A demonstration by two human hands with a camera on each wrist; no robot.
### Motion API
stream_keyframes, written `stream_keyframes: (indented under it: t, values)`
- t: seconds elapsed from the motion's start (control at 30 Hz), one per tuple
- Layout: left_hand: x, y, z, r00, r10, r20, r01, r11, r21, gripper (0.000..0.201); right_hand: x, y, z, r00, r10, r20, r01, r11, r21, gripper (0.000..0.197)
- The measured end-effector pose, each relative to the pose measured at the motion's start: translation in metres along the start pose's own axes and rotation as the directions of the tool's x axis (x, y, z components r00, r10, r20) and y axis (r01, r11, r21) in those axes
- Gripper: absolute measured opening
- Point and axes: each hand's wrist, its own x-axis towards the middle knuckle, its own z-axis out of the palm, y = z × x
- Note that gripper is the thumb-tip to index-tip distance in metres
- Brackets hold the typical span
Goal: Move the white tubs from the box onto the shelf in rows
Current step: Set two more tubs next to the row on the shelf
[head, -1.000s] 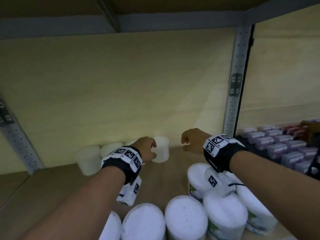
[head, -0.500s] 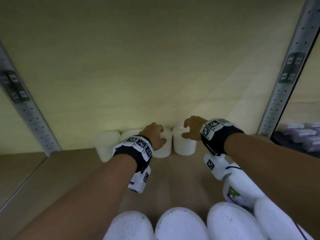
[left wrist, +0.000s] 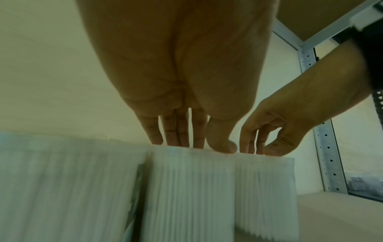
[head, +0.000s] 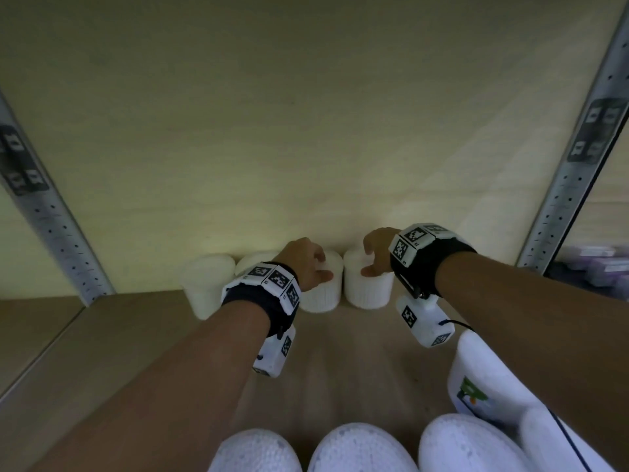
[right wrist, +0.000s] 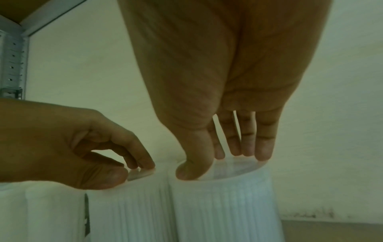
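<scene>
1. The left hand (head: 308,264) has its grip pinched on the top rim of the third tub (head: 323,287) in the back row; the right hand (head: 377,255) pinches the fourth tub (head: 367,284) the same way. Both tubs stand on the shelf (head: 102,335) against the back wall.
2. The two tubs sit just beside each other, so a careless release could tip one into its neighbour.
3. More tubs (head: 360,447) wait in front; a retreating forearm could knock them.
4. Letting go unevenly would leave the row crooked.
</scene>
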Motion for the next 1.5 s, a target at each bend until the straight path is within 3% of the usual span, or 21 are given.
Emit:
stream_keyframes:
  t: [0.07,0.27,0.43,0.57,0.67,0.77,0.93,1.5]
  values:
    - [0.000,-0.001,-0.001,1.000,0.012,0.000,-0.012,1.000,-0.005,0.050,0.004,0.000,0.003,0.999,0.004,0.033,-0.006,0.999,0.052,0.061]
    - [0.000,-0.002,-0.001,1.000,0.021,0.005,-0.021,1.000,-0.022,0.050,-0.005,-0.001,-0.003,0.999,-0.036,-0.003,0.036,0.999,-0.037,0.056]
    - [0.001,-0.003,0.000,1.000,0.026,0.003,-0.026,0.999,-0.031,0.051,-0.001,0.002,-0.005,0.994,-0.085,0.072,0.093,0.988,-0.122,0.054]
    - [0.000,-0.003,-0.001,1.000,0.026,0.000,-0.026,0.998,-0.049,0.051,-0.003,0.001,-0.007,0.990,-0.117,0.082,0.124,0.989,-0.083,0.055]
    - [0.000,-0.003,0.000,1.000,0.025,0.006,-0.025,0.998,-0.059,0.051,0.001,0.003,-0.004,0.991,-0.132,0.009,0.132,0.991,-0.008,0.051]
    - [0.000,-0.003,0.000,1.000,0.029,0.008,-0.029,0.998,-0.063,0.051,0.006,0.002,-0.001,0.994,-0.102,-0.050,0.101,0.995,-0.021,0.041]
    - [0.000,-0.004,0.001,0.999,0.034,0.004,-0.034,0.997,-0.064,0.050,0.008,0.003,0.004,0.998,-0.056,0.015,0.057,0.995,-0.083,0.061]
    - [0.001,-0.004,0.003,0.999,0.036,0.007,-0.036,0.997,-0.070,0.050,0.012,0.000,0.003,0.996,-0.076,0.052,0.081,0.991,-0.104,0.053]
